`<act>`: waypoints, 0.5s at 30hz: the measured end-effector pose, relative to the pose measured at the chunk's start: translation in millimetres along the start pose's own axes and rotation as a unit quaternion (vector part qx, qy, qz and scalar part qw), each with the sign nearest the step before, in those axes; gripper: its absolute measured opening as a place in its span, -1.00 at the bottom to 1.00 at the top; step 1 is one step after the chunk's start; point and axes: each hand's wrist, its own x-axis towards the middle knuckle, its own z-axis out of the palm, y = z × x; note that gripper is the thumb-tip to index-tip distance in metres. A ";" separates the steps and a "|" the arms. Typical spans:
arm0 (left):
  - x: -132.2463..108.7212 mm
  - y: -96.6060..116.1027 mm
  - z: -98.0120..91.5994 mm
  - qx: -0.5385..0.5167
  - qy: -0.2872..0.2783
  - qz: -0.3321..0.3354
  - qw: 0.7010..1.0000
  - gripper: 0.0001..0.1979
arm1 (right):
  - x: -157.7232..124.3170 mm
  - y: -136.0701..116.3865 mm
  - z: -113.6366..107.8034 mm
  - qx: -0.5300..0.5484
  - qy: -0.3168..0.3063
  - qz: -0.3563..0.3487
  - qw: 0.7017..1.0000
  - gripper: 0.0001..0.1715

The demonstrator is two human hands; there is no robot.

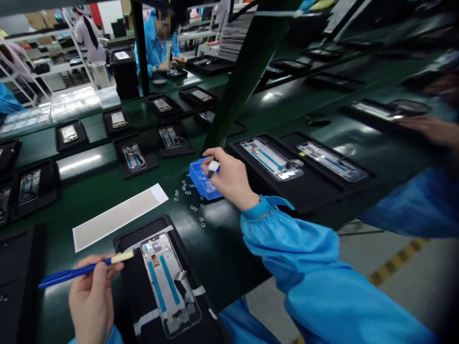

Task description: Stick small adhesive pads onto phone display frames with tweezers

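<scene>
My left hand (92, 291) is closed around a blue pen (70, 275) with a cream-coloured end, held level beside a phone frame (170, 286). That frame has two blue strips and lies in a black tray (134, 286) with strips of light tape. Farther forward, my right hand (233, 179) is over a small blue bin (196, 173) of tiny clear pieces. Its fingers pinch a small black-and-white piece (213, 168), whose kind I cannot make out. Several tiny ring-like pieces (188, 192) lie scattered on the green table left of the bin.
A long beige-and-white strip (118, 217) lies behind the near tray. Black trays with phone frames (271, 160) stand right of the bin and across the table. A dark green post (244, 76) rises behind the bin. A co-worker's hand (426, 128) is at far right; another person (161, 48) sits opposite.
</scene>
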 end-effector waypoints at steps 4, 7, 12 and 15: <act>-0.1 4.9 2.7 -0.011 0.014 0.005 1.000 -0.57 | 43.4 -65.1 48.8 0.029 -0.144 -0.059 0.987 -0.62; -4.2 5.5 -7.5 -0.010 0.032 0.024 0.999 -0.56 | 66.4 -91.9 94.5 0.011 -0.179 -0.074 0.981 -0.74; -9.0 -3.4 -47.5 0.002 0.069 0.033 0.997 -0.56 | 65.4 -95.1 132.7 -0.016 -0.198 -0.113 0.973 -0.62; -13.7 -2.0 -58.1 0.007 0.108 0.050 0.993 -0.54 | 64.4 -92.1 132.0 -0.024 -0.204 -0.146 0.968 -0.61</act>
